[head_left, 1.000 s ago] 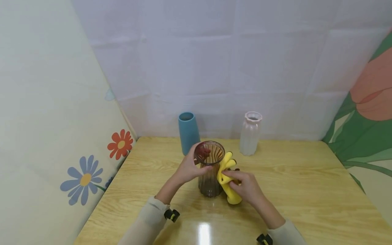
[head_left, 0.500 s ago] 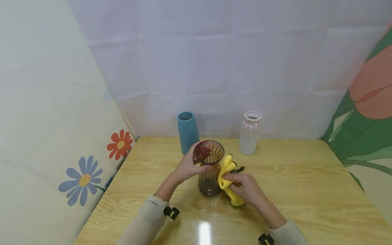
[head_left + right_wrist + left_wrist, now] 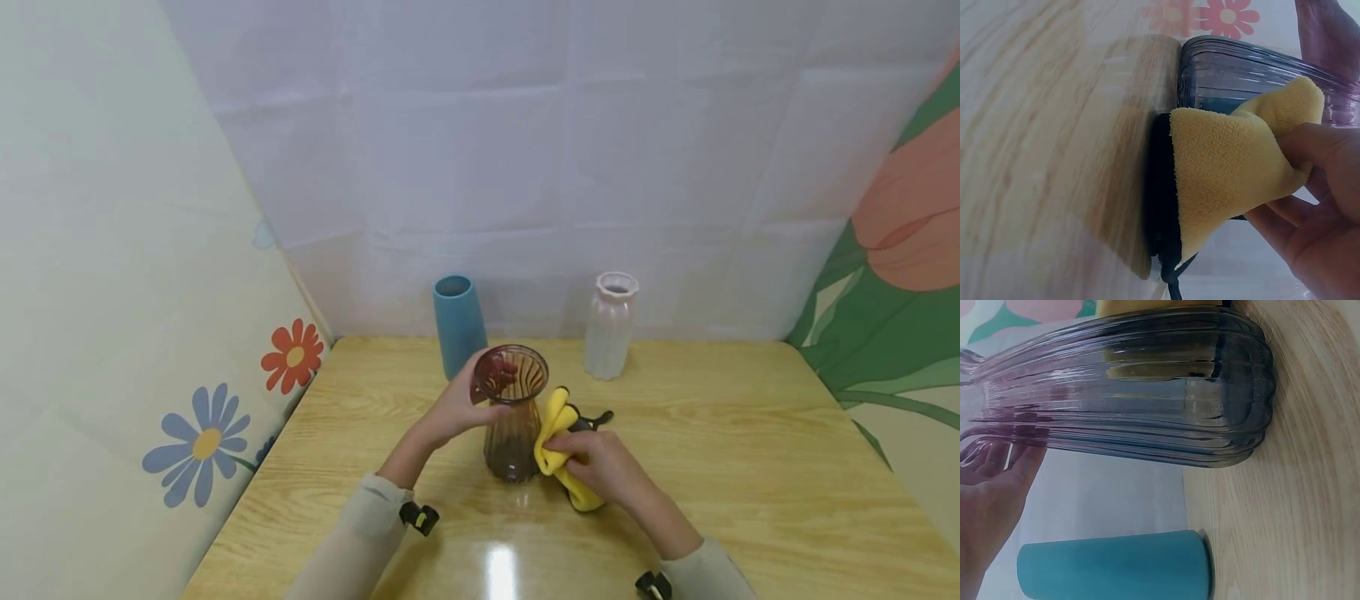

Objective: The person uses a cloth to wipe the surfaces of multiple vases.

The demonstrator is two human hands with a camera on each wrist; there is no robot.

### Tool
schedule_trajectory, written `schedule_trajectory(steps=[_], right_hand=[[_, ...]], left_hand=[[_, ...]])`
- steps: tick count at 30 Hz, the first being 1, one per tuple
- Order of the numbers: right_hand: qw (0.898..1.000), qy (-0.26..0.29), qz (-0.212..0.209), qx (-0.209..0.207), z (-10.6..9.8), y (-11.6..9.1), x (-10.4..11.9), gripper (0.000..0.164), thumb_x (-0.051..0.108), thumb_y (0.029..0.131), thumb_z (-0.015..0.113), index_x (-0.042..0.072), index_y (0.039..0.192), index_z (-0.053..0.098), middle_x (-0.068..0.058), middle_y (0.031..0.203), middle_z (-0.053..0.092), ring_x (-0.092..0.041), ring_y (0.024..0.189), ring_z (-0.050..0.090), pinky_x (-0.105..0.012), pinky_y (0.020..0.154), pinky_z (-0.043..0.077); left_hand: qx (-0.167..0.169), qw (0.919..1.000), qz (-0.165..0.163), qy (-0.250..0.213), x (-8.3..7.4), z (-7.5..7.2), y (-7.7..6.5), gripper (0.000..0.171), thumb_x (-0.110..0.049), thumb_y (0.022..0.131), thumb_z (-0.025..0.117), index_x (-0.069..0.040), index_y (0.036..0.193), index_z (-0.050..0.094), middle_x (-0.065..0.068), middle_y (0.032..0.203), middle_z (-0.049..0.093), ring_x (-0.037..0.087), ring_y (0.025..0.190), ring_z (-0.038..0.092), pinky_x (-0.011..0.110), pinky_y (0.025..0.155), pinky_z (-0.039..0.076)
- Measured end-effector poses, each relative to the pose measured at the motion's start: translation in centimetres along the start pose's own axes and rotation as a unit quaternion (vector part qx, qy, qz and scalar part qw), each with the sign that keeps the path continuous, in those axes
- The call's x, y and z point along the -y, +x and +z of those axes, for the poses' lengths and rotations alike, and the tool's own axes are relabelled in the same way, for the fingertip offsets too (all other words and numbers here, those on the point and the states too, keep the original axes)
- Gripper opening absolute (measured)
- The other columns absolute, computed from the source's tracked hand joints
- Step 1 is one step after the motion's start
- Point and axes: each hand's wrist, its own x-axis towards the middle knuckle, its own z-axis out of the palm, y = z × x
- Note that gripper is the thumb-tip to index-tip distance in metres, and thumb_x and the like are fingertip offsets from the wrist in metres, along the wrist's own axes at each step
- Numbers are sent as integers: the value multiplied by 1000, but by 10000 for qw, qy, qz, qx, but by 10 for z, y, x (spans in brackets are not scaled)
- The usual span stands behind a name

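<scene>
A ribbed glass vase (image 3: 512, 442), reddish at the rim and smoky grey below, stands upright on the wooden table. My left hand (image 3: 457, 408) grips it around the neck, thumb at the front and fingers behind the glass. My right hand (image 3: 603, 467) pinches a folded yellow cloth (image 3: 557, 421) close to the vase's right side. The right wrist view shows the fleecy cloth (image 3: 1222, 162) between thumb and fingers, its dark edge with a black loop low by the table. In the left wrist view the vase's base (image 3: 1247, 387) rests on the wood.
Behind the glass vase, a blue vase (image 3: 459, 329) stands at the back left of the table (image 3: 712, 433). A white vase (image 3: 609, 333) with a scalloped rim stands at the back right. A pale sheet (image 3: 480, 167) hangs behind the table.
My right hand has shifted slightly down and to the right with the yellow cloth, and more of its dark side and loop shows. My left hand and the glass vase have barely moved.
</scene>
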Motion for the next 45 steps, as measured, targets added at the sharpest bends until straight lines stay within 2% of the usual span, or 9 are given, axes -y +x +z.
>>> schedule_trajectory(steps=[14,19,22,26,30,35,39,41,45], right_hand=[[9953,-637,-527,500,2,3,-7,35,-9,81,71,14,107,80,-4,106,77,-23,99,72,-39,85,59],[9966,-469,-337,581,-5,1,-8,36,-7,83,68,14,111,79,-4,111,76,-26,105,71,-44,89,58],[9996,-106,-56,243,-16,-1,-9,38,-7,85,68,13,115,78,-6,116,75,-29,106,71,-44,88,59],[9959,444,203,-761,-32,-2,-7,40,-9,85,68,12,118,76,-9,118,74,-26,97,72,-29,74,60],[9784,1055,476,-1716,-44,0,4,39,-7,89,67,13,121,75,-10,121,73,-27,104,71,-29,75,61],[9456,1870,557,-2603,-43,7,18,35,-7,90,67,9,120,75,-9,121,72,-11,105,69,-28,79,60],[9253,2437,275,-2891,-36,16,23,33,-12,88,66,1,118,74,-12,122,70,1,105,66,-24,79,59],[9251,2469,118,-2883,-32,19,24,33,-13,88,67,-2,119,72,-15,123,69,3,105,66,-23,77,59],[9350,2273,-263,-2710,-26,23,26,35,-14,87,68,-3,119,71,-17,125,69,2,101,66,-24,68,60]], left_hand=[[251,9991,165,-300,4,-6,0,96,-31,84,83,-8,157,25,21,149,44,36,135,47,57,111,40],[80,9991,243,-324,6,-3,-5,102,-32,85,84,-13,161,18,20,153,40,36,140,43,58,114,35],[-258,9991,302,-131,5,4,-11,107,-30,85,84,-12,162,12,19,158,34,37,144,38,57,117,31],[-992,9942,208,349,-3,19,-18,107,-25,83,86,-12,162,15,18,160,30,35,147,33,57,118,30],[-1695,9834,-33,654,-12,34,-20,103,-21,80,88,-11,159,23,15,157,36,32,145,37,56,116,34],[-2096,9743,-210,797,-18,44,-18,102,-24,78,90,-10,157,27,14,151,45,31,140,43,55,113,39],[-2214,9709,-208,886,-17,46,-16,99,-26,78,90,-9,155,31,15,148,49,31,136,47,55,109,42],[-2245,9694,-192,975,-16,45,-15,99,-26,77,90,-8,154,32,15,146,51,31,133,50,55,107,45],[-2171,9687,-213,1182,-16,42,-14,98,-28,77,90,-6,153,33,15,144,53,31,130,53,55,103,48]])
